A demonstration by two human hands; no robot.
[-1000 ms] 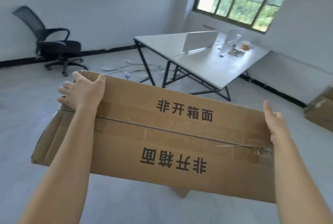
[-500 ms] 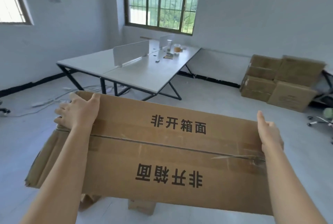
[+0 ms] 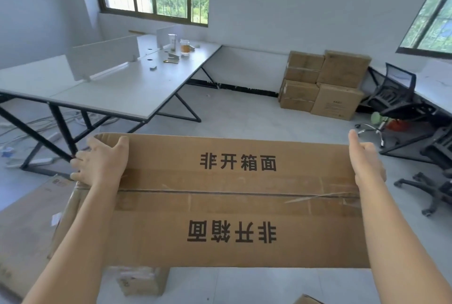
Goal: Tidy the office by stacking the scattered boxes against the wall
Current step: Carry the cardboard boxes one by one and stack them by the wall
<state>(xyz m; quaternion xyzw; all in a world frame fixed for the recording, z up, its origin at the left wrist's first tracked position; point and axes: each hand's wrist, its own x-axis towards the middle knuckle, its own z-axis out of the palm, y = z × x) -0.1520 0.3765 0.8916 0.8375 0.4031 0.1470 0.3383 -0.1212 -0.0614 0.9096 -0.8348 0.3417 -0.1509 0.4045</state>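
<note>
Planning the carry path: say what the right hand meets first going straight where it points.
Ahead of the right hand, probably the stack of brown cardboard boxes against the white wall; only bare grey floor between, depth unclear.

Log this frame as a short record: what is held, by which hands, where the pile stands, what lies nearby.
held: long box, off the floor, printed face up
left hand: grips the box's left end, thumb on top
right hand: grips the right end, thumb up
stack: boxes against the far wall, ahead to the right
desk: ahead on the left
chairs: right of the stack
nearby: flat carton on the left, small carton below the box
</note>
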